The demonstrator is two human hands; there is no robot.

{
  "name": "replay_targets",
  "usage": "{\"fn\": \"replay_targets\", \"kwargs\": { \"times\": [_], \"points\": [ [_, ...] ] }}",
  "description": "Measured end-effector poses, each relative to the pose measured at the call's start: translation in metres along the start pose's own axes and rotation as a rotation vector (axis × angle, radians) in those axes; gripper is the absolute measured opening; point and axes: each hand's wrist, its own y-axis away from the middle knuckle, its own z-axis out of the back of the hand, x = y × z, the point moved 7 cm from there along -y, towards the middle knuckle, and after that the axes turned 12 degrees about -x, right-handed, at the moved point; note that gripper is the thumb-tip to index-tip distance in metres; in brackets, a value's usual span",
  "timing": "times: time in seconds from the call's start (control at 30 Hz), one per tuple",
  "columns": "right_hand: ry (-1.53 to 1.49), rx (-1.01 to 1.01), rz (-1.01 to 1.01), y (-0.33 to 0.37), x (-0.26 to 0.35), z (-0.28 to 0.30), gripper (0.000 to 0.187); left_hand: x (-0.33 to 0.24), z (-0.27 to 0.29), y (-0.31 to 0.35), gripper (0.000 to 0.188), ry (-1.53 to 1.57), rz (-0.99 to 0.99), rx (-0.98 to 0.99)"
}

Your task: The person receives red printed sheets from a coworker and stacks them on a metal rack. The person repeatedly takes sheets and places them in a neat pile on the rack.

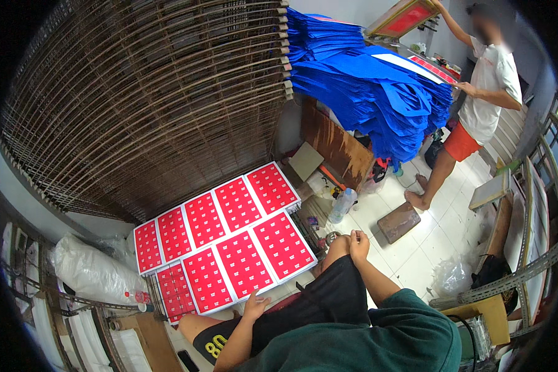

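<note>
We log eight red printed sheets (229,239) laid in two rows on the rack shelf (304,273) — no free slot visible. Our left hand (255,305) touches the front edge, fingers loose, holding nothing; our right hand (358,243) rests curled on our knee — grip unclear.

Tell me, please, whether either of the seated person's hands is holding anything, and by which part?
Nothing is clearly held. The left hand rests at the near edge of the red printed sheets; the right hand rests on the raised knee, and any small item there cannot be told.
</note>
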Motion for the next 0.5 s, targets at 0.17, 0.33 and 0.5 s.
{"fn": "replay_targets", "kwargs": {
  "times": [0.17, 0.33, 0.5],
  "points": [
    [-0.082, -0.014, -0.044, -0.005, -0.024, -0.005, 0.027, -0.01, 0.001, 0.003, 0.075, 0.008, -0.011, -0.014],
    [-0.388, -0.093, -0.181, -0.053, -0.039, 0.002, 0.026, 0.011, 0.004, -0.006, 0.072, 0.05, -0.01, -0.061],
    [-0.323, -0.451, 0.05, -0.204, 0.03, 0.068, 0.028, -0.008, 0.017, 0.015, 0.07, 0.095, 0.045, -0.09]
  ]
}}
